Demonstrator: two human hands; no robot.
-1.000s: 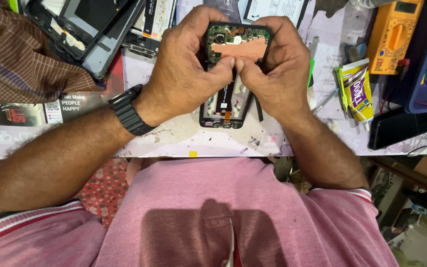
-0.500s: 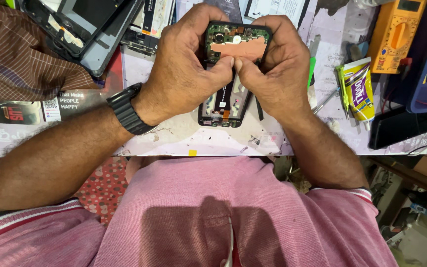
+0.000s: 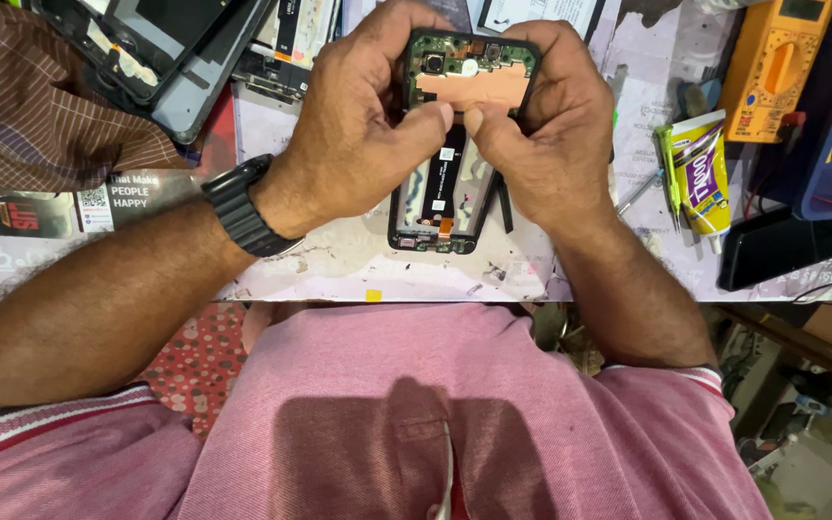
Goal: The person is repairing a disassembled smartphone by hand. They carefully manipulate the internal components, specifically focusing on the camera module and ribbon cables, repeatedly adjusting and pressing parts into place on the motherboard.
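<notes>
An opened phone [image 3: 455,144] with its back off lies on the worktable [image 3: 339,265], its circuit board and a copper-coloured patch showing at the far end. Both my hands grip it from the sides. My left hand [image 3: 358,135], with a black watch on the wrist, wraps the left edge. My right hand [image 3: 551,135] holds the right edge. Both thumbs press side by side on the middle of the phone, just below the copper patch. The phone's lower end with its small connectors rests on the table.
Dismantled phone frames and screens [image 3: 161,53] lie at the far left beside a brown checked cloth [image 3: 40,106]. To the right are a glue tube [image 3: 700,173], a yellow multimeter [image 3: 772,67], a dark phone [image 3: 782,246] and tweezers [image 3: 639,193].
</notes>
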